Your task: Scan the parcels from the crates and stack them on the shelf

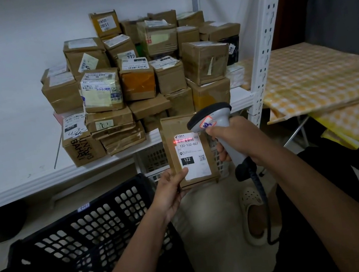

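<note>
My left hand [170, 191] grips the lower left corner of a flat brown parcel [168, 132], held upright in front of the shelf edge. Its white label reads 122-122-C07 and 122. My right hand [238, 140] is closed around the handle of a grey barcode scanner [210, 116], whose head points at the label from the right. A red scan line lies across the barcode at the label's top. A pile of many brown cardboard parcels [141, 78] is stacked on the white shelf [11, 148] behind.
A black plastic crate [94, 229] stands at lower left below my left arm. A white crate [154, 158] sits under the shelf. The white perforated shelf post [262, 40] rises at right, beside a surface with a yellow checked cloth [320, 80]. My sandalled foot [254, 215] is on the floor.
</note>
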Action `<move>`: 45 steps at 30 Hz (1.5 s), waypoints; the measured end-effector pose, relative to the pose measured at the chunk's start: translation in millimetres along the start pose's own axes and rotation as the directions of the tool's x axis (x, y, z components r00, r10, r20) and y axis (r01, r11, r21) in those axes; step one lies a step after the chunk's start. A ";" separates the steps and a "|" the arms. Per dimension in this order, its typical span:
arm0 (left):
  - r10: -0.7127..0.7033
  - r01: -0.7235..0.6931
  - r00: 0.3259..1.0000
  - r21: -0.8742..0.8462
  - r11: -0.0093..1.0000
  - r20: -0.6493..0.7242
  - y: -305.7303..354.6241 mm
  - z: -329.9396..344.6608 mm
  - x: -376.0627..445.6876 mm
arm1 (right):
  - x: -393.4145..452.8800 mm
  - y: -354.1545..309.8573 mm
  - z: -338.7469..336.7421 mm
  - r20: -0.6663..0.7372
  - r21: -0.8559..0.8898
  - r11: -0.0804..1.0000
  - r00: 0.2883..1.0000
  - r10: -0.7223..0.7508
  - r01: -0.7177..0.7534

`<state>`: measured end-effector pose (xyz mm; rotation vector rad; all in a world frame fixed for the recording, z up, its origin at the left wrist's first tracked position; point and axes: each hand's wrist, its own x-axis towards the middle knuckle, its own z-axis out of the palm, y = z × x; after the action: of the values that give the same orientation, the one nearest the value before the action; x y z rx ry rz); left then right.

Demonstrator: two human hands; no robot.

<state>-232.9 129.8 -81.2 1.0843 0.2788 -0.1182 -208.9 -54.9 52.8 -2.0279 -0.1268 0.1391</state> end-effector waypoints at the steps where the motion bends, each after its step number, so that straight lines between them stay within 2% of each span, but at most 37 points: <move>1: 0.000 0.000 1.000 0.005 1.000 0.003 0.0 -0.7 -0.3 | -0.2 0.0 0.8 -0.003 -0.006 1.000 1.000 -0.007 0.007; 6: -0.047 0.045 0.999 0.048 0.998 0.023 7.9 -8.8 -12.6 | 4.0 0.4 10.7 -0.032 0.062 0.997 0.999 -0.041 0.043; 8: -0.040 0.040 0.999 0.057 0.998 0.010 21.2 -19.1 -22.1 | 5.3 -4.3 16.8 -0.066 0.139 0.988 0.996 -0.052 0.061; 10: 0.000 0.001 1.000 0.084 0.997 -0.003 39.6 -32.1 -36.9 | 6.8 -11.3 24.0 -0.106 0.205 0.974 0.992 -0.072 0.093; 12: 0.044 -0.043 0.999 0.094 0.995 -0.003 60.0 -45.7 -57.1 | 5.8 -22.0 32.5 -0.122 0.200 0.971 0.987 -0.105 0.128; 17: 0.170 -0.171 0.980 0.001 0.985 -0.102 100.1 -85.8 -113.1 | -1.2 -49.1 57.6 -0.103 0.237 0.943 0.971 -0.215 0.233; 23: 0.316 -0.367 0.888 -0.101 0.925 -0.334 136.9 -135.6 -155.8 | -1.0 -72.1 86.3 -0.007 0.209 0.940 0.962 -0.273 0.268; 26: 0.357 -0.409 0.816 -0.018 0.912 -0.455 161.3 -157.3 -149.5 | 3.5 -72.8 101.4 0.027 0.197 0.949 0.966 -0.257 0.247; 29: 0.348 -0.396 0.784 0.017 0.918 -0.515 186.8 -164.0 -133.5 | 10.2 -68.5 111.2 0.048 0.162 0.960 0.970 -0.239 0.228; 32: 0.362 -0.385 0.776 0.066 0.921 -0.517 211.6 -162.3 -112.3 | 14.0 -64.4 117.7 0.058 0.145 0.967 0.974 -0.220 0.210; 37: 0.359 -0.279 0.813 0.235 0.931 -0.458 235.5 -158.8 -73.2 | 24.3 -59.0 126.0 0.060 0.137 0.974 0.980 -0.191 0.181; 41: 0.406 -0.312 0.815 0.278 0.908 -0.413 237.3 -147.3 -52.7 | 34.8 -57.6 129.6 0.062 0.137 0.974 0.979 -0.193 0.183; 45: 0.471 -0.315 0.814 0.422 0.850 -0.340 226.1 -155.5 -33.2 | 41.0 -56.3 134.4 0.076 0.130 0.975 0.978 -0.192 0.181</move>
<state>-238.4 371.2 53.5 1.5017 0.4327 0.4833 -190.7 95.1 42.1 -1.8773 -0.3558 0.1151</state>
